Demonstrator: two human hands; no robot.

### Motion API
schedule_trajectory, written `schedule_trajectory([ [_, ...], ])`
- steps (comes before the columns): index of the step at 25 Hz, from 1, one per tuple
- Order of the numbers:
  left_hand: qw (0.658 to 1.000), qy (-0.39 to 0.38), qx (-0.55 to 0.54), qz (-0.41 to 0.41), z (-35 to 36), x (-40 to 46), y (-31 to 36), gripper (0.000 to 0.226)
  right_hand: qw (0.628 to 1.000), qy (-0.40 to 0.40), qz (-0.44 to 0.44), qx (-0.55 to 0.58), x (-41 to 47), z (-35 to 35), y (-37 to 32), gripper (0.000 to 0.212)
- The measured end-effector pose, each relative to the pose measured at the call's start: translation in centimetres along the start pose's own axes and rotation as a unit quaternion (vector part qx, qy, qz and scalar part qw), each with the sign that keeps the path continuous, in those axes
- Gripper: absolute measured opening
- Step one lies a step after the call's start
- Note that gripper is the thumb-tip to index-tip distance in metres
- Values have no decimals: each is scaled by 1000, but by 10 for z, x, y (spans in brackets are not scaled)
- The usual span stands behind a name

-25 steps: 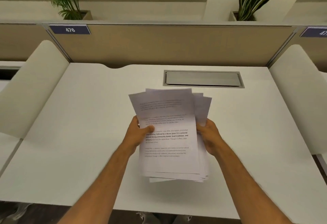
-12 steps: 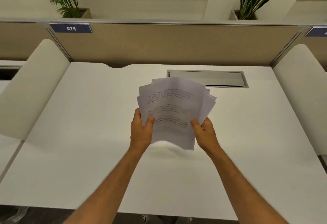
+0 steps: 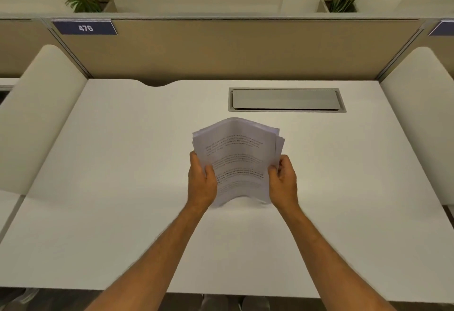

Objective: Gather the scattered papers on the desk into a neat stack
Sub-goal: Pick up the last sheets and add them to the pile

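I hold a bundle of printed white papers [image 3: 237, 156] upright over the middle of the white desk [image 3: 122, 187]. My left hand [image 3: 201, 183] grips its left edge, thumb on the front sheet. My right hand [image 3: 282, 180] grips the right edge the same way. The sheets bow forward in the middle and their top edges are slightly fanned. The bundle's bottom edge is close to the desk surface; whether it touches I cannot tell.
A grey metal cable flap [image 3: 286, 99] is set into the desk behind the papers. A tan partition [image 3: 233, 50] with a "476" label [image 3: 84, 28] closes the back. White rounded side screens [image 3: 36, 114] flank the desk. Plants stand beyond.
The papers went from lying tilted towards me to standing upright between both hands, lower and closer to the desk, and the sheets are more evenly aligned than a second ago.
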State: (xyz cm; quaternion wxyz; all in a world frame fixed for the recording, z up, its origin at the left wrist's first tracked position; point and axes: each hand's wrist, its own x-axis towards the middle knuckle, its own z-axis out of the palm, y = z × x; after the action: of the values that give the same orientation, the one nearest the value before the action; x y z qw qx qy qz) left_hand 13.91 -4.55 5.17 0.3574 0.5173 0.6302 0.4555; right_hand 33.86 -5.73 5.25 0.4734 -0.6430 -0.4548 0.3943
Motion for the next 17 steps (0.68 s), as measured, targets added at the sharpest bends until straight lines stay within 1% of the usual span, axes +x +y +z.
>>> schedule_trajectory([
  [2, 1000, 10, -19, 7, -2, 0, 4, 62, 1000, 9, -18, -2, -4, 1, -2, 37],
  [4, 1000, -7, -28, 3, -3, -1, 3, 73, 1000, -5, -10, -10, -10, 2, 3, 37],
  [5, 999, -23, -23, -5, -2, -2, 1, 73, 1000, -21, -4, -22, -12, 3, 7, 40],
  [7, 999, -40, -13, -9, -1, -5, -6, 69, 999, -29, -11, -40, -13, 2, 11, 41],
  [9, 1000, -26, -10, 6, -1, -4, -14, 61, 998, -3, -47, -40, -7, 1, 11, 34],
  [10, 1000, -25, -4, 5, 0, -3, -18, 55, 998, -2, -47, -38, -5, 1, 11, 33],
  [12, 999, -46, 16, -14, 3, -7, -24, 45, 998, -29, -12, -59, -5, 2, 16, 33],
  [13, 998, -60, 16, -22, 3, -11, -28, 44, 996, -45, 1, -73, -8, 2, 24, 32],
  [15, 997, -69, 19, -13, 2, -17, -32, 46, 996, -43, -10, -79, -10, -2, 35, 29],
  [17, 997, -69, 37, -14, 2, -15, -35, 45, 994, -62, -2, -86, -10, -5, 39, 31],
])
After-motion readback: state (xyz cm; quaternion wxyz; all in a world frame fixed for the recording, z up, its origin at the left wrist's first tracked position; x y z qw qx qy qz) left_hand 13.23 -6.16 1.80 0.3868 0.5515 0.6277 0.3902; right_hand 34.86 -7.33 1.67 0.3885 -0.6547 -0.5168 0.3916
